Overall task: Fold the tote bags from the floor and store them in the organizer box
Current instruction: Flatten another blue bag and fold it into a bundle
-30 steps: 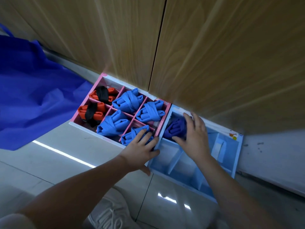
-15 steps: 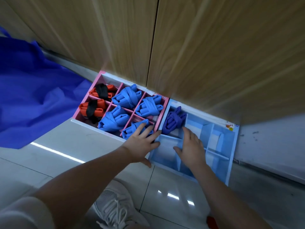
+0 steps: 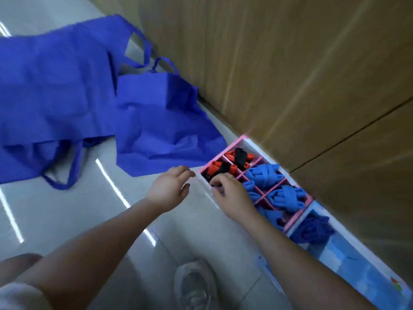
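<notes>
Tote bags [image 3: 156, 121] lie rumpled, blue; hands, left [image 3: 168, 190] and right [image 3: 232, 198], loosely curled, hold nothing.

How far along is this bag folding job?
Done: the pink organizer box looks full of folded bundles, and the blue organizer box holds one dark blue bundle. Neither hand holds anything. Left: unfolded blue tote bags on the floor.

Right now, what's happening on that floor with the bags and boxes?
A person crouches by a pink organizer box against the wooden cabinet, its compartments holding folded orange-and-black and blue bags. A blue organizer box beside it holds one dark blue folded bag. The right hand hovers over the pink box's near corner; the left hand is just outside it, holding nothing. Unfolded blue tote bags lie on the floor.
</notes>
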A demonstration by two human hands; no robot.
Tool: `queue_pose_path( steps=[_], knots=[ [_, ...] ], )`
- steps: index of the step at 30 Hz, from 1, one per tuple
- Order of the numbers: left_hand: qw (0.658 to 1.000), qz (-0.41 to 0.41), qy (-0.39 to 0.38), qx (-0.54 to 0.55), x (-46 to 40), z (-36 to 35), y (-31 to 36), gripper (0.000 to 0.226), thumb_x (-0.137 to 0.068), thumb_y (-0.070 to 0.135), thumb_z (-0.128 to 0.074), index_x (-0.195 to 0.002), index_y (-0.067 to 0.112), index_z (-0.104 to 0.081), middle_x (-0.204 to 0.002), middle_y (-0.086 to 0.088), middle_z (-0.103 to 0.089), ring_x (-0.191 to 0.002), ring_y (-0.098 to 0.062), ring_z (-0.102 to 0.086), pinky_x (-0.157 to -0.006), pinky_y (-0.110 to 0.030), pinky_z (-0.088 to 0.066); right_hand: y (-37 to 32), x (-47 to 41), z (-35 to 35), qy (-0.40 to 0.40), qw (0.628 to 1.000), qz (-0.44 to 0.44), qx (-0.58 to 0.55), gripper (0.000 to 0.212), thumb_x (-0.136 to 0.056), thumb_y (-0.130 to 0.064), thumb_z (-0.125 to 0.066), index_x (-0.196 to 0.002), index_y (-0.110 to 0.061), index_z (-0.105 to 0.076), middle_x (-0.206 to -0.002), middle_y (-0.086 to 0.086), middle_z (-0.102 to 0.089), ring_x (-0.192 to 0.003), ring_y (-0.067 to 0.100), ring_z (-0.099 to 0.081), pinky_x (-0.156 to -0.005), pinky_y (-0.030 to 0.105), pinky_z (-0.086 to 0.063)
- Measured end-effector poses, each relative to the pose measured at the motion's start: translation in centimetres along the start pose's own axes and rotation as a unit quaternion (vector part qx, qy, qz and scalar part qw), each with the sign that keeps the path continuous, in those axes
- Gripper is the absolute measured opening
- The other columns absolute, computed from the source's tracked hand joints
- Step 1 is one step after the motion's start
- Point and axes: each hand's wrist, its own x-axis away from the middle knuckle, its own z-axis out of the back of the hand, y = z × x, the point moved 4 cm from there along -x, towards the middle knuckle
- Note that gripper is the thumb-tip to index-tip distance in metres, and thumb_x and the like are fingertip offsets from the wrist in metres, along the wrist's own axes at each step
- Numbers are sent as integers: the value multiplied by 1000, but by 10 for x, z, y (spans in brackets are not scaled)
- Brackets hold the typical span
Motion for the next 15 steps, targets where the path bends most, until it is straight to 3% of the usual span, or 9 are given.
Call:
queue_pose_path(
  steps=[3,6,8,11,15],
  knots=[
    [992,118,52,-4,24,27,-57,31,-87,15,-53,-115,7,-62,-116,-10,-60,-103,-32,-58,-82,-39,-50,-40,-54,-34,-48,997,64,17,24,-88,-10,-56,-111,-5,-59,-118,11,-53,-107,27,-54,-93,33,-40],
    [975,187,116,13,30,53,-98,32,-86,6,-56,-118,7,-60,-119,-8,-57,-107,-32,-55,-83,-39,-48,-71,-106,-46,0,996,92,12,40,-88,-16,-60,-125,-5,-50,-133,12,-44,-121,28,-44,-100,37,-37],
    [964,220,146,33,27,71,-114,32,-88,9,-53,-119,10,-59,-122,-5,-54,-107,-28,-54,-84,-40,-48,-87,-138,-42,57,996,46,-57,51,-90,-21,-60,-135,-6,-40,-140,11,-39,-125,26,-41,-102,35,-36],
    [950,259,163,64,23,91,-120,31,-90,10,-51,-121,10,-58,-125,-2,-52,-100,-25,-55,-83,-36,-47,-102,-179,-41,95,968,-95,-212,65,-91,-28,-60,-144,-11,-27,-146,9,-31,-128,25,-40,-103,38,-39],
    [952,263,140,68,31,99,-117,27,-91,13,-50,-116,12,-60,-122,2,-52,-98,-21,-55,-79,-33,-47,-116,-214,-37,129,975,-139,-114,69,-89,-29,-63,-145,-15,-25,-147,9,-32,-128,32,-38,-96,45,-43]
  ],
)
